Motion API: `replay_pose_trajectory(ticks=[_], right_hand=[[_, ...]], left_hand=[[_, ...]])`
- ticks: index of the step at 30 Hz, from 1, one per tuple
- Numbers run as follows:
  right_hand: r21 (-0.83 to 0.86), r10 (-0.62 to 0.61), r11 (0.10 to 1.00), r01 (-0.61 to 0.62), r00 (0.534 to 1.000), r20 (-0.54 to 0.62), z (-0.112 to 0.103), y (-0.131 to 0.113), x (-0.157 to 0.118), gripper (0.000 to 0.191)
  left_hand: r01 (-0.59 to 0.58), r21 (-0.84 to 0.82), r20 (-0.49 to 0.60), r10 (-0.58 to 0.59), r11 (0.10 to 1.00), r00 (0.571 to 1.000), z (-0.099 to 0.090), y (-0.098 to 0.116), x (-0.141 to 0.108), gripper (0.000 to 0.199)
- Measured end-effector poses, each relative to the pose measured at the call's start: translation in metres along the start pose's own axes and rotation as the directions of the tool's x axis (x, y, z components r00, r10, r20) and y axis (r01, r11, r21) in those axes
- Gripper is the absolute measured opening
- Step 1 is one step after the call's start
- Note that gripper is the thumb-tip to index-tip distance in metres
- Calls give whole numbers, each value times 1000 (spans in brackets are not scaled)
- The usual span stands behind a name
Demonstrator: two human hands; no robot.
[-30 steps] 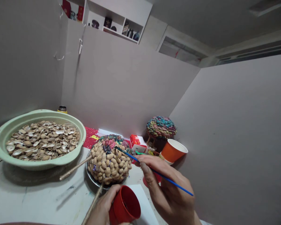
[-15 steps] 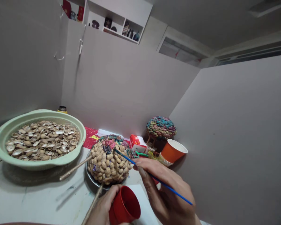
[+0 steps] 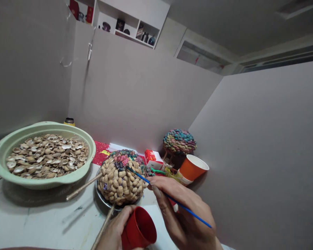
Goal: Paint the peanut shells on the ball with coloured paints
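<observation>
On a white table (image 3: 41,224), a partly painted, peanut-covered dome (image 3: 121,182) sits in a metal dish (image 3: 101,200). The right hand (image 3: 185,210) pinches a slim blue paintbrush (image 3: 139,176); the left hand (image 3: 116,229) clasps a round red cup (image 3: 134,231).

Right grip (image 3: 191,225): bare, broad across the back, with rounded knuckles and softly bent outlines at the joints
Right thumb (image 3: 165,205): long, narrowing to a rounded tip with its nail showing
Right wrist (image 3: 215,243): bare, cut off by the lower edge
Left grip (image 3: 115,228): bare, smooth-backed, partly hidden
Left thumb (image 3: 126,211): rounded, blunt-ended
</observation>
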State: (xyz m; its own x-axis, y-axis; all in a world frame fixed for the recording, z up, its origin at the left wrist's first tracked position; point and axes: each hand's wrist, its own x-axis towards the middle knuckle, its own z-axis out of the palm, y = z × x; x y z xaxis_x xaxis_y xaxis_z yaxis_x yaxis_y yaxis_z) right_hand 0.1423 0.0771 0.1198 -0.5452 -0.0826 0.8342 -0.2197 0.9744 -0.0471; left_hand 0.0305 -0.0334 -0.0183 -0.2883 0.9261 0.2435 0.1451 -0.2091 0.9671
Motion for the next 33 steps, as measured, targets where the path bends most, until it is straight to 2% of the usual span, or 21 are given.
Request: replay_pose_trajectory(ticks=[4, 11, 17, 21, 26, 33], right_hand=[[-9, 5, 1000, -5, 1000, -1, 4, 4, 0, 29], [-34, -28, 999, 28, 1000, 11, -2, 0, 1, 29], [-33, -2, 999, 0, 999, -44, 1, 1, 3, 29], [-34, -11, 999, 11, 1000, -4, 0, 1, 2, 29], [-27, -27, 999, 28, 999, 34, -4, -4, 3, 27], [-39, -1, 999, -1, 999, -45, 1, 1, 0, 29]], left_hand=[[15, 38, 15, -16, 999, 1000, -1, -4, 1, 64], [-37, 12, -6, 37, 999, 999, 1, -3, 1, 56], [-58, -17, -5, 58, 998, 998, 1, -10, -1, 61], [-55, 18, -6, 55, 998, 998, 1, -12, -1, 62], [-81, -24, 6, 82, 996, 997, 2, -8, 1, 58], [-71, 2, -25, 71, 997, 997, 1, -17, -1, 70]])
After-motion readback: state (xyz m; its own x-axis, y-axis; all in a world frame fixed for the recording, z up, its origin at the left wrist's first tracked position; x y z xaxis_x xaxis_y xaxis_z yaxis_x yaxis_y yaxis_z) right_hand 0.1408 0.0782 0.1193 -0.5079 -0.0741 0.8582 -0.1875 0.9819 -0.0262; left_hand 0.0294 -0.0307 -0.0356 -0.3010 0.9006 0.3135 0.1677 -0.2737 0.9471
